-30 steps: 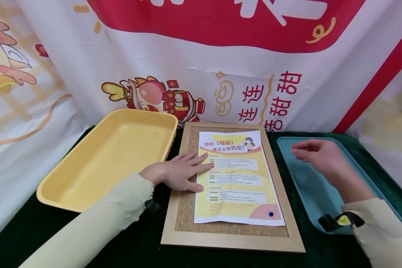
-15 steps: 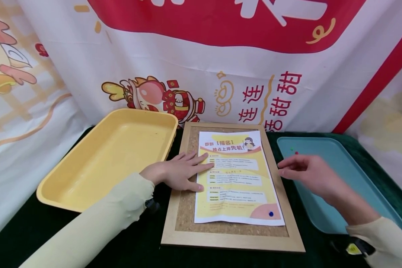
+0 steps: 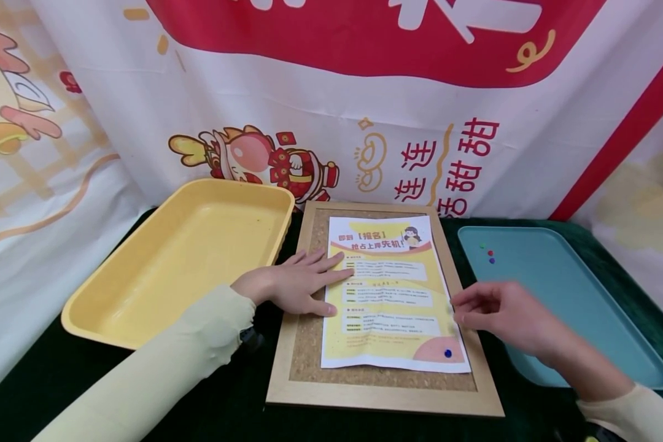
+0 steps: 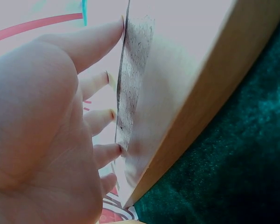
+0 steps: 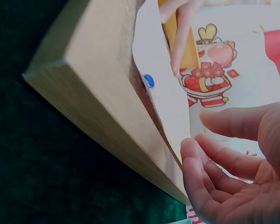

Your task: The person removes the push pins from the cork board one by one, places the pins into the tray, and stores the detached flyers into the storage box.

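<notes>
Head view: soft, even light; small print on the paper (image 3: 389, 294) blurs. Left wrist view: glare bleaches the frame (image 4: 175, 70). Right wrist view: dimmer, the cloth (image 5: 37, 149) nearly black.

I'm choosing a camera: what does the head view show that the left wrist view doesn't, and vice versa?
Only the head view shows the right hand and the blue pin on the sheet. Only the left wrist view shows the palm side of the left hand. Both show that hand, the sheet, the wooden frame and the green cloth.
</notes>
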`<state>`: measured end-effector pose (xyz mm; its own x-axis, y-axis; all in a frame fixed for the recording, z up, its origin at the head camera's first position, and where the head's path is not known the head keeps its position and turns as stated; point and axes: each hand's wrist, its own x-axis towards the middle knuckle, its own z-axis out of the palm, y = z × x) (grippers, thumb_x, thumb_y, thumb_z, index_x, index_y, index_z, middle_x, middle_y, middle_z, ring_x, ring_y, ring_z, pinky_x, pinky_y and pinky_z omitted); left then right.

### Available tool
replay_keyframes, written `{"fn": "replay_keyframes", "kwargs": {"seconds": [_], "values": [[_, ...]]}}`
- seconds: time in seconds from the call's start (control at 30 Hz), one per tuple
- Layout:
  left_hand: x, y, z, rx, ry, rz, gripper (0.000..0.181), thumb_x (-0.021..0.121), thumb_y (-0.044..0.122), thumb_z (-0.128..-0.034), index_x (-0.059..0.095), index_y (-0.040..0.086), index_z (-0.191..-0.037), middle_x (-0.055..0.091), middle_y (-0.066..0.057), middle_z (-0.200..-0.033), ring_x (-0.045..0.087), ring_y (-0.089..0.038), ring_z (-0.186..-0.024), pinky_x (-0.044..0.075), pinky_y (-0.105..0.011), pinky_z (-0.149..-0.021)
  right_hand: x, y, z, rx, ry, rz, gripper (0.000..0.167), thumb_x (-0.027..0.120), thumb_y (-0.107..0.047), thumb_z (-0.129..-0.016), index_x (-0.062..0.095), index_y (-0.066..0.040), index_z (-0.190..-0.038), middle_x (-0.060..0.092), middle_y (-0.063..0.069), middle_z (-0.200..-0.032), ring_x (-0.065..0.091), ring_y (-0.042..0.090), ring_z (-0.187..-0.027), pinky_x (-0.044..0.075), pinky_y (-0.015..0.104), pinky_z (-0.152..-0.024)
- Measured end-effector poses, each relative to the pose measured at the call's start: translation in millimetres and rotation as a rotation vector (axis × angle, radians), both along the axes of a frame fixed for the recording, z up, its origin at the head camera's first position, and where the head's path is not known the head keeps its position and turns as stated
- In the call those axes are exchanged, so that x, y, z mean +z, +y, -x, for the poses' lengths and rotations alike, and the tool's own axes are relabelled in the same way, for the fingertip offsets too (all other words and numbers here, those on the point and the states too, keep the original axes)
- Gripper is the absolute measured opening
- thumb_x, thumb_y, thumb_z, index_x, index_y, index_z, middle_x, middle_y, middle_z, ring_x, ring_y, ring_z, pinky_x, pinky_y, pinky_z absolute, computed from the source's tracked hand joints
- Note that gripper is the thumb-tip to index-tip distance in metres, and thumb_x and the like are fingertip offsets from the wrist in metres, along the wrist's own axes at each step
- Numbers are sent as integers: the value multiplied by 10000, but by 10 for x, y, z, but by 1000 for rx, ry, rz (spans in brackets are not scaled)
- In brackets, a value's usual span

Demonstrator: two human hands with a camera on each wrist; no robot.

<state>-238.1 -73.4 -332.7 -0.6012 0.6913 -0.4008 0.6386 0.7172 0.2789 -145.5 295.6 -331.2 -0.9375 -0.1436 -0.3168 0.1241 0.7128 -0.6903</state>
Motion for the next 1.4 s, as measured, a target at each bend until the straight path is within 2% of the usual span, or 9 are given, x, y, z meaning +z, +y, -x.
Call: {"fn": "replay_keyframes", "kwargs": {"seconds": [0.17,0.4,0.67,0.83,1.4], "values": [[7,-2,-5,1,-5,-2,782,552,570,-1063,177,354,-1714,-31,5,-1815,-85,-347,-1678,-33,-605,-1341,-37,-53,-60,32,-31,1,354,784,-227,-971,740,-68,-1284,734,48,-1089,625,206,-941,584,277,-767],[-5,2,-8,2,-17,-2,826,591,596,-1035,189,349,-1712,-28,-4,-1815,-96,-366,-1674,36,-593,-1350,-88,-123,-108,49,-52,-16,344,819,-216,-942,752,-68,-1245,722,30,-1010,615,196,-899,554,247,-736],[-17,-2,-11,-40,-21,37,901,603,656,-1002,130,369,-1713,-109,3,-1805,-164,-354,-1663,-10,-569,-1354,-103,-155,-135,63,-59,-42,284,820,-135,-921,766,-76,-1194,686,39,-949,595,199,-871,532,241,-705],[-24,2,-7,-57,-20,51,903,582,659,-1012,105,359,-1717,-131,-9,-1802,-176,-355,-1660,-18,-569,-1354,-112,-148,-147,90,-66,-57,242,847,-158,-905,786,-113,-1135,667,36,-898,588,205,-847,501,237,-687],[-1,-10,3,-45,-32,26,897,599,644,-1010,131,353,-1718,-102,-13,-1807,-157,-359,-1664,-12,-580,-1351,-116,-190,-176,99,-76,-76,116,849,-117,-895,821,-156,-1001,666,28,-860,591,202,-805,487,242,-655]]}}
